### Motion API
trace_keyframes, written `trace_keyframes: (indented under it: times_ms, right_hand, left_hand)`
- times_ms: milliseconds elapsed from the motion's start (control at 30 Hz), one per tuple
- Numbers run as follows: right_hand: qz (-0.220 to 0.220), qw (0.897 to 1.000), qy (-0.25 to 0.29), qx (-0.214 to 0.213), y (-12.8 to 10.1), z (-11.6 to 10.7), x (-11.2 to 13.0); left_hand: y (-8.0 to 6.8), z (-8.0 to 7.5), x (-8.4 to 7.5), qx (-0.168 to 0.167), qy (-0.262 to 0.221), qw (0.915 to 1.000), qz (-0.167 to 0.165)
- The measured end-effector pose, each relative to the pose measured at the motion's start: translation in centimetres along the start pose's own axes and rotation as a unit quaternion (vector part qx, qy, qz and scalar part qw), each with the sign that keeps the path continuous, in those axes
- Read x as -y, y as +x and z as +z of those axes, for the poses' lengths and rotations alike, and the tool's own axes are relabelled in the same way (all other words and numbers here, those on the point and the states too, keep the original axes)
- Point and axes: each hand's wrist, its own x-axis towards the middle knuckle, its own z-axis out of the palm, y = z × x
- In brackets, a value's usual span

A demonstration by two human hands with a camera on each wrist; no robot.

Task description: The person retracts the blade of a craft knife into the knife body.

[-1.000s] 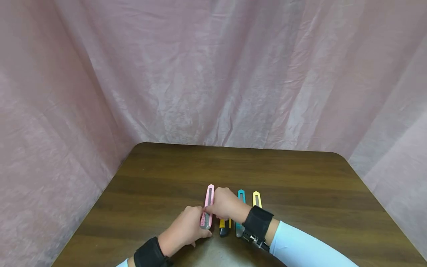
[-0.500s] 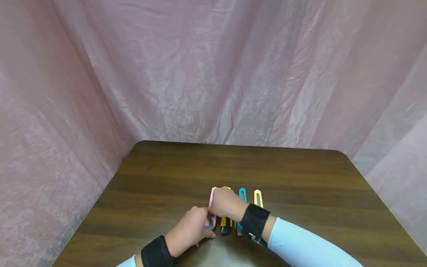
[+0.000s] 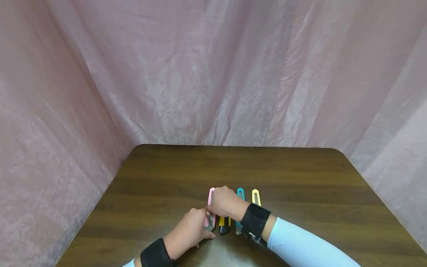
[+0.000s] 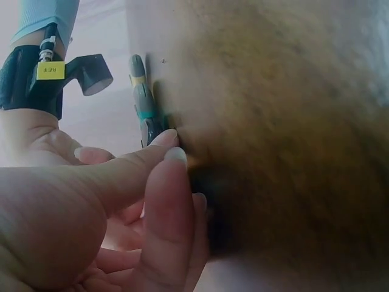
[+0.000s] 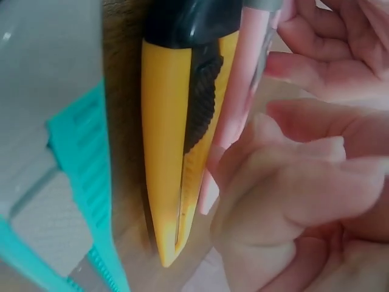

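Note:
Several retractable utility knives lie side by side on the table. The pink utility knife is leftmost, partly covered by both hands. My right hand pinches it from above with curled fingers. On its left side, my left hand holds the lower part between finger and thumb; in the left wrist view the thumb and fingertip nearly meet. Just right of the pink one lies a yellow-and-black utility knife, partly under my right hand. Further right are a teal utility knife and a pale yellow one, partly hidden by the right wrist.
The brown wooden table has rounded far corners. Pink curtains hang behind it and along the left. Each wrist wears a black strap with a camera.
The pink utility knife has shifted slightly right, closer to the yellow-and-black one, and both hands moved with it. Over the last half second the hands stay nearly still.

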Motion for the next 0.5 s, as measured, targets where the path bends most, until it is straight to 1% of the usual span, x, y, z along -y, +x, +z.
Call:
trace_keyframes:
  times_ms: [100, 167, 200, 267, 333, 400, 433, 500]
  right_hand:
    - [-0.013, 0.999, 0.044, -0.01, -0.2, -0.3, -0.5]
    - [-0.032, 0.997, 0.065, -0.024, -0.4, -0.8, -1.3]
    - [-0.038, 0.996, 0.069, -0.033, -0.4, -1.2, -1.8]
    - [-0.045, 0.995, 0.067, -0.058, -0.3, -2.1, -3.1]
    - [-0.045, 0.993, 0.057, -0.093, 0.3, -3.1, -4.9]
    - [-0.045, 0.989, 0.04, -0.132, 1.2, -4.0, -7.1]
    - [-0.045, 0.988, 0.031, -0.146, 1.7, -4.3, -8.4]
    - [-0.042, 0.985, 0.003, -0.169, 3.1, -4.7, -11.2]
  left_hand:
    - [-0.1, -0.2, 0.6, 0.003, -0.024, 0.9997, 0.0]
    - [0.0, -0.6, 1.0, -0.005, -0.032, 0.9995, -0.005]
    - [0.3, -0.9, 1.2, -0.012, -0.027, 0.9995, -0.013]
    - [1.1, -1.8, 1.7, -0.04, 0.001, 0.999, -0.021]
    - [2.8, -3.1, 2.2, -0.073, 0.045, 0.9961, -0.022]
    - [5.1, -4.2, 2.8, -0.1, 0.098, 0.9902, -0.003]
    - [6.4, -4.7, 3.3, -0.114, 0.123, 0.9857, 0.012]
    - [9.1, -5.4, 4.0, -0.123, 0.167, 0.9776, 0.034]
